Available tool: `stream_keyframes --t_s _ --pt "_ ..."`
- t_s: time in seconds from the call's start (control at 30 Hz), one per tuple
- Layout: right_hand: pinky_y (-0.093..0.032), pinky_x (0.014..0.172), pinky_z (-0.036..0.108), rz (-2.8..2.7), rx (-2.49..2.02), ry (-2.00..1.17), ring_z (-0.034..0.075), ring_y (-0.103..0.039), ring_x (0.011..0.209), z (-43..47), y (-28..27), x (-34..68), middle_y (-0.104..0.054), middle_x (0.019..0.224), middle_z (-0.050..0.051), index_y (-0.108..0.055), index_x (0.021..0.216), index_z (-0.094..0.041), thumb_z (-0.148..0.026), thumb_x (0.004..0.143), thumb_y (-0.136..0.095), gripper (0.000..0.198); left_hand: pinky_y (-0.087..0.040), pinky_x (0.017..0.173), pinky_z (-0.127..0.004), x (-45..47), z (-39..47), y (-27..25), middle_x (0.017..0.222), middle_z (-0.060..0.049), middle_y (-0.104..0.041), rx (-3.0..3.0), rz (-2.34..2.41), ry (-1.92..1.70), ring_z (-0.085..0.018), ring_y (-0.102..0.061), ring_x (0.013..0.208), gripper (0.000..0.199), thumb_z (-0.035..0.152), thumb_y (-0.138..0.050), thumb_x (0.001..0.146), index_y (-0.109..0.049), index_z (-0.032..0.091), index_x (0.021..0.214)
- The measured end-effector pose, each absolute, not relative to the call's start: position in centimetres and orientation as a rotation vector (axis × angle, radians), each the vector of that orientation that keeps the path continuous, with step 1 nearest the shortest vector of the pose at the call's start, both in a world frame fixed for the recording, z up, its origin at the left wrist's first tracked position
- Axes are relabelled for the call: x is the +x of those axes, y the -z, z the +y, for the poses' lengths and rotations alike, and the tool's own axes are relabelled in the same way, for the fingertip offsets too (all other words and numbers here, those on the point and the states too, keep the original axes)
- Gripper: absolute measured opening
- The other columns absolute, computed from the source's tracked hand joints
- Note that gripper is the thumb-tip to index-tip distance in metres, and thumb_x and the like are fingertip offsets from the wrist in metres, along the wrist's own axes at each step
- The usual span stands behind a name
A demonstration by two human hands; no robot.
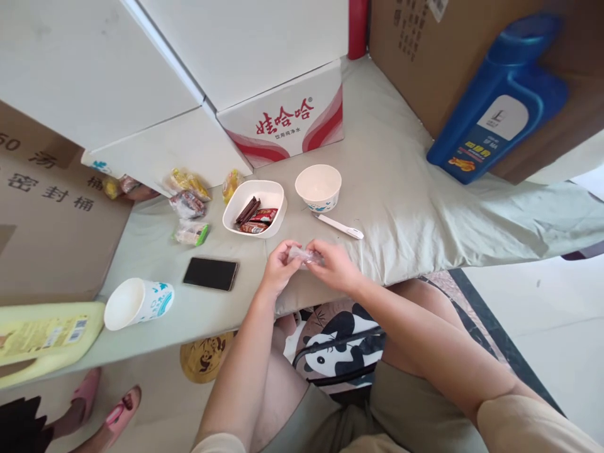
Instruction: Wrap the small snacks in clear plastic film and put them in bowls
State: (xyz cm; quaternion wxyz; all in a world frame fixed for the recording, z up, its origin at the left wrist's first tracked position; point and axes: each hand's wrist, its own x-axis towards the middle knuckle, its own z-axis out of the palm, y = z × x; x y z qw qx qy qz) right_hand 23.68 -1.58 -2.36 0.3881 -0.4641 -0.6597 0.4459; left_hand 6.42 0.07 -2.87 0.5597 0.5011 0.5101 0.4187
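Observation:
My left hand (282, 267) and my right hand (334, 267) meet over the front edge of the cloth-covered surface. Between them both sets of fingers pinch a crinkled clear plastic wrapper (306, 255); whether anything is inside it, I cannot tell. Just beyond lies a white-handled knife-like tool (340, 227), beside a white paper bowl (318, 185) with a blue print. To the left of that stands a white square bowl (282, 217) with several wrapped snack sticks (248, 212) and red packets (265, 216) in it.
A dark phone (211, 273) lies at left, near a tipped paper cup (150, 300) and a yellow jug (51, 333). Several wrapped snacks (190, 189) sit behind. Boxes (287, 119) line the back; a blue bottle (500, 100) stands right. Another person's slippered foot (120, 412) shows lower left.

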Motion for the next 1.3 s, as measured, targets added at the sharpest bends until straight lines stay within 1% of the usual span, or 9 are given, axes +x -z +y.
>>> stream_keyframes --t_s 0.1,0.3,0.43,0.5,0.63,0.8,0.9,1.1,1.3 --pt "-0.041 0.068 0.026 -1.648 -1.134 -1.192 0.014 -0.055 0.07 -1.5 2.2 23.6 -0.062 0.076 -0.001 -0.056 0.085 -0.021 -0.021 0.077 -0.057 0.007 -0.044 0.057 -0.022 5.5 -0.6 2.8 0.062 0.001 -0.061 1.213 1.295 -0.957 -0.011 -0.054 0.057 0.049 0.055 -0.088 0.055 -0.063 0.016 0.069" --pt "-0.041 0.064 0.025 -1.362 -1.157 -1.293 0.012 -0.054 0.062 -1.7 1.9 24.5 -0.061 0.075 -0.002 -0.055 0.088 -0.021 -0.024 0.082 -0.051 0.008 -0.051 0.068 -0.026 4.3 0.2 0.6 0.076 0.0 -0.067 1.263 1.549 -1.39 -0.013 -0.06 0.067 0.043 0.05 -0.082 0.06 -0.063 0.018 0.08" --pt "-0.039 0.063 0.025 -1.46 -1.158 -1.34 0.011 -0.051 0.059 -2.0 1.4 24.5 -0.062 0.073 -0.003 -0.056 0.085 -0.022 -0.022 0.082 -0.051 0.006 -0.044 0.062 -0.023 7.1 5.0 -4.6 0.063 0.005 -0.051 1.83 1.723 -1.405 -0.011 -0.05 0.061 0.023 0.034 -0.07 0.071 -0.051 0.02 0.069" --pt "-0.039 0.063 0.024 -1.507 -1.148 -1.361 0.011 -0.052 0.06 -1.9 1.2 24.3 -0.063 0.075 -0.002 -0.057 0.085 -0.022 -0.02 0.082 -0.052 0.006 -0.045 0.066 -0.025 9.8 8.1 -7.0 0.063 0.004 -0.048 2.153 1.802 -1.197 -0.013 -0.05 0.063 0.017 0.025 -0.065 0.072 -0.049 0.021 0.068" --pt "-0.037 0.063 0.025 -1.572 -1.176 -1.378 0.012 -0.052 0.061 -1.5 0.9 24.1 -0.064 0.076 -0.001 -0.057 0.085 -0.021 -0.016 0.082 -0.052 0.008 -0.048 0.082 -0.034 15.8 13.2 -8.1 0.081 -0.005 -0.065 2.549 1.829 -0.384 -0.022 -0.062 0.084 0.01 0.017 -0.06 0.071 -0.058 0.019 0.08" --pt "-0.036 0.063 0.025 -1.643 -1.164 -1.362 0.013 -0.051 0.061 -1.1 1.3 24.7 -0.064 0.076 -0.001 -0.059 0.086 -0.021 -0.013 0.081 -0.053 0.011 -0.05 0.077 -0.031 19.5 16.3 -7.1 0.086 -0.006 -0.073 2.17 1.503 0.552 -0.023 -0.066 0.084 0.01 0.018 -0.062 0.068 -0.068 0.017 0.076" --pt "-0.036 0.063 0.025 -1.647 -1.156 -1.354 0.013 -0.052 0.06 -0.9 1.7 25.2 -0.064 0.075 -0.001 -0.06 0.087 -0.021 -0.014 0.082 -0.053 0.011 -0.051 0.072 -0.029 18.5 17.4 -8.8 0.082 -0.004 -0.074 2.046 1.475 0.485 -0.021 -0.068 0.08 0.012 0.026 -0.06 0.072 -0.069 0.018 0.076" --pt "-0.038 0.064 0.025 -1.651 -1.154 -1.332 0.013 -0.054 0.063 -1.0 1.9 25.4 -0.066 0.077 0.0 -0.06 0.086 -0.021 -0.015 0.082 -0.052 0.01 -0.052 0.073 -0.03 10.1 17.9 -12.3 0.089 -0.006 -0.073 2.167 1.856 -0.14 -0.02 -0.068 0.082 0.024 0.032 -0.052 0.08 -0.067 0.02 0.093" --pt "-0.038 0.064 0.025 -1.747 -1.172 -1.297 0.013 -0.053 0.061 -2.0 2.2 24.5 -0.064 0.073 0.0 -0.061 0.087 -0.019 -0.014 0.082 -0.051 0.012 -0.051 0.084 -0.035 0.7 13.8 -10.5 0.096 -0.009 -0.075 2.139 2.223 0.151 -0.026 -0.068 0.091 0.025 0.032 -0.059 0.076 -0.07 0.018 0.094"
